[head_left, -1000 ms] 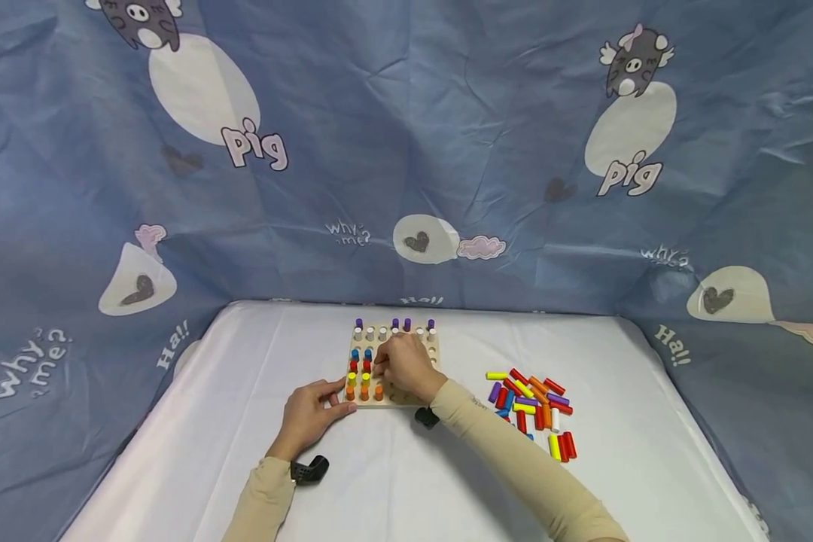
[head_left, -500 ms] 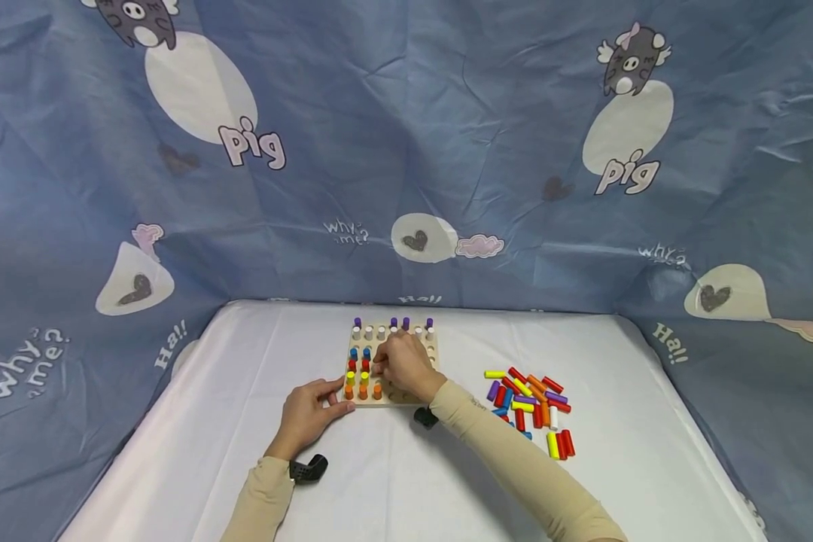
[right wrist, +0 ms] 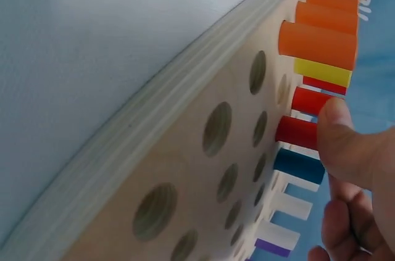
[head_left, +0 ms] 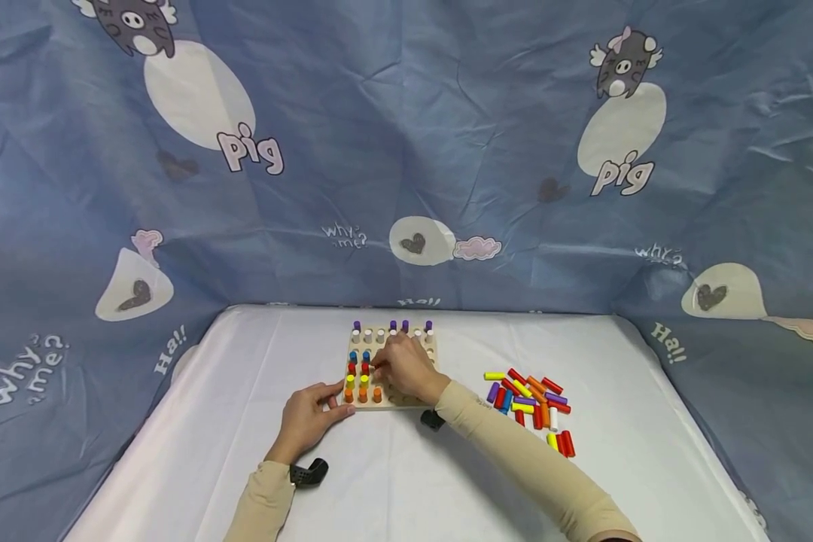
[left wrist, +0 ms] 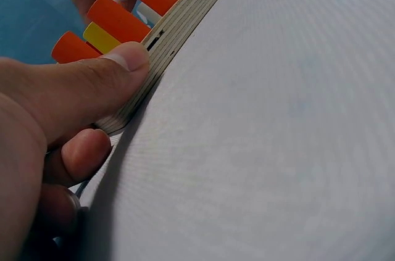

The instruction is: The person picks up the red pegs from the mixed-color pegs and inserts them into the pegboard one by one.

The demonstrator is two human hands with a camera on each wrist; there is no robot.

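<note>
A wooden pegboard [head_left: 384,404] lies on the table, with upright pegs in its left columns and back rows. My left hand [head_left: 307,418] grips its near left corner; in the left wrist view the thumb [left wrist: 131,57] presses the plywood edge beside several orange pegs [left wrist: 117,15]. Reaching over the middle of the board, my right hand [head_left: 409,365] pinches a red peg [right wrist: 296,131] that stands at a hole; the right wrist view shows the thumb against it. Next to that peg is a blue peg [right wrist: 299,165]. The right fingertips are partly hidden in the head view.
Loose red, yellow, orange, blue, purple and white pegs [head_left: 538,410] lie in a pile right of the board. Bare holes [right wrist: 217,128] show along the board's near right part. A blue printed cloth [head_left: 298,188] hangs behind and beside the white table [head_left: 196,436].
The head view has shifted slightly. Both hands keep nearly the same places, the left at the board's corner and the right at the red peg.
</note>
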